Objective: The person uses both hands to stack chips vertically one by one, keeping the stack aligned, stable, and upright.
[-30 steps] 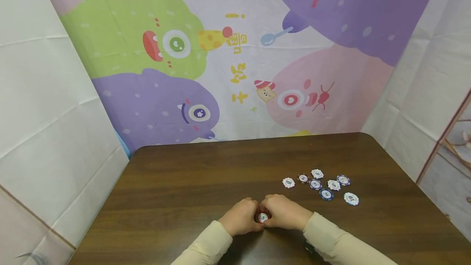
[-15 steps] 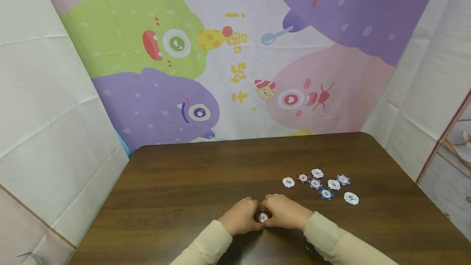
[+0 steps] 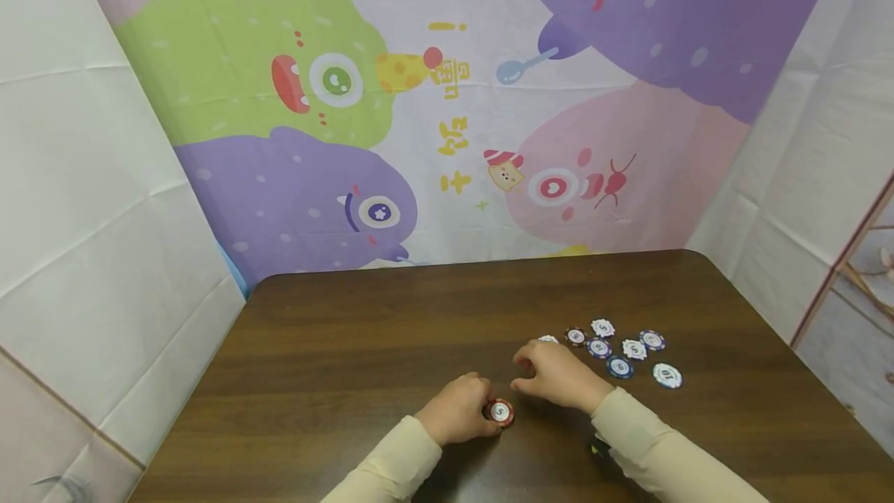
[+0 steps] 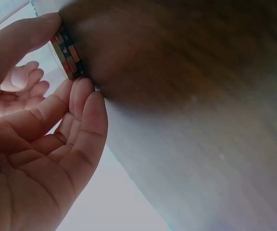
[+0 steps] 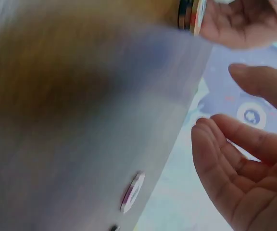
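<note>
A short stack of poker chips (image 3: 501,412), topped by a red-edged chip marked 5, sits on the table before me. My left hand (image 3: 455,411) holds the stack's left side between thumb and fingers. In the left wrist view the stack (image 4: 70,52) shows a dark-edged chip and a red one against the fingertips. My right hand (image 3: 564,376) is apart from the stack, to its upper right, with loosely bent fingers and nothing between them. Just beyond that hand lies a white poker chip (image 3: 548,339), partly hidden by it; the right wrist view shows a pale chip (image 5: 132,192) below the fingers.
Several loose poker chips lie at the right: a brown one (image 3: 576,337), white ones such as the chip marked 5 (image 3: 603,327), blue ones (image 3: 619,367), and a white chip marked 10 (image 3: 667,376). The brown wooden table (image 3: 335,348) ends at a cartoon-printed cloth (image 3: 447,239).
My right hand has let go of the stack and moved up and right, toward the loose chips. The left hand has stayed on the stack.
</note>
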Motion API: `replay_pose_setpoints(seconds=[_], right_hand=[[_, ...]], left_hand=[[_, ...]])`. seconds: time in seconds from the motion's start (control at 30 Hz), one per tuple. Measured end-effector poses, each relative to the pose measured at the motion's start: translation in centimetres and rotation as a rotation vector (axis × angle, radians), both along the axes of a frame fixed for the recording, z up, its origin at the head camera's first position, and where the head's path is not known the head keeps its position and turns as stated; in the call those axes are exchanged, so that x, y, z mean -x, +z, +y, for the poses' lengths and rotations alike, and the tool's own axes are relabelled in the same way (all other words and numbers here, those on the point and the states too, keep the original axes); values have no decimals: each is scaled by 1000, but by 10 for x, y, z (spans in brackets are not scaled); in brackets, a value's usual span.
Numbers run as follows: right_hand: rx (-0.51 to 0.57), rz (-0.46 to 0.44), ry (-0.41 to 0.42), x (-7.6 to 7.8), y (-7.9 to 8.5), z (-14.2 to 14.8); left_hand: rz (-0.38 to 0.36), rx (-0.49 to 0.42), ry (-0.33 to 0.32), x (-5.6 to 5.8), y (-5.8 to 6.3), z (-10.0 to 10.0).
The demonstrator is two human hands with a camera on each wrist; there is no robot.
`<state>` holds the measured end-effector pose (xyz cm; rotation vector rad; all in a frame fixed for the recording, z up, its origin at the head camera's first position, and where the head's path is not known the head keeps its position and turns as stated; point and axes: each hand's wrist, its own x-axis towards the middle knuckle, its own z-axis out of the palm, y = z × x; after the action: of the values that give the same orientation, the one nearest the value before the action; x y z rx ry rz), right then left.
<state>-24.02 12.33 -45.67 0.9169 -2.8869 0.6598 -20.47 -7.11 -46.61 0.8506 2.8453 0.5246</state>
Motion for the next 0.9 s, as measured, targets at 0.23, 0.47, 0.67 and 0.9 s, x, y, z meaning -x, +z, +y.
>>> replay_pose_setpoints(seconds=[0.23,0.47,0.67,0.9], right_hand=[[5,-23,-156,14,2,14],[-1,-37,-217,29,2,25],[-29,-41,-244,42,-3,32],[-96,-37,-244,51,-6,34]], left_hand=[[19,11,-5,0,0,1],[28,8,-13,0,-1,1],[3,5,4,0,-2,1],[16,7,-1,1,-2,1]])
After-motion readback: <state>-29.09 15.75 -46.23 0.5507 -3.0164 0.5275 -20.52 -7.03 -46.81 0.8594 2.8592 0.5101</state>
